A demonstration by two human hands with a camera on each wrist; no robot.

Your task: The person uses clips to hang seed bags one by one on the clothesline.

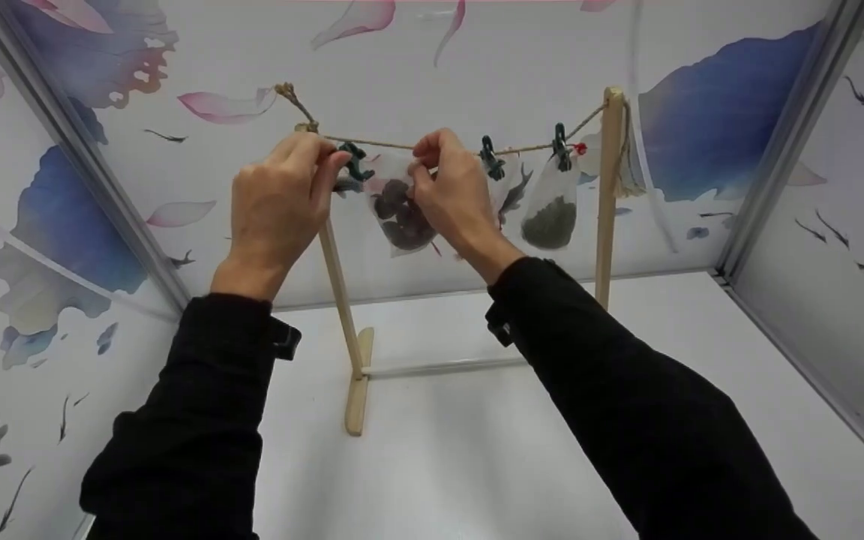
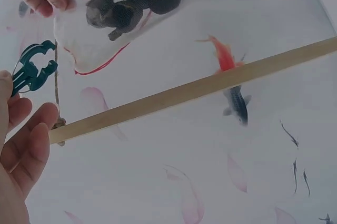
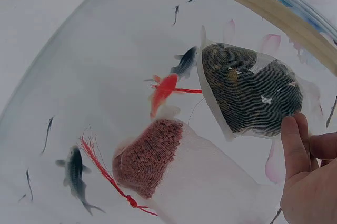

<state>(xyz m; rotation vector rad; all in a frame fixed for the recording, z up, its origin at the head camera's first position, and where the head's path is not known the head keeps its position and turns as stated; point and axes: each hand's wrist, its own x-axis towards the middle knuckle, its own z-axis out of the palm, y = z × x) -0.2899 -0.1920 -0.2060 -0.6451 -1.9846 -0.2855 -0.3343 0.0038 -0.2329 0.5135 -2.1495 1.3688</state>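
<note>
- Hands raised to the twine line [image 1: 402, 145] of a wooden rack [image 1: 606, 195] standing toward the counter's [image 1: 477, 450] far edge.
- Our left hand [image 1: 282, 199] pinches a green clip [image 1: 355, 161] on the line.
- Our right hand [image 1: 451, 187] pinches the top of a mesh pouch [image 1: 398, 214] of dark lumps, hanging just beside that clip.
- Two more clipped pouches [image 1: 550, 210] hang toward the right post.

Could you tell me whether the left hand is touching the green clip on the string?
Touching. In the left wrist view the left hand has its thumb against the green clip.
</note>
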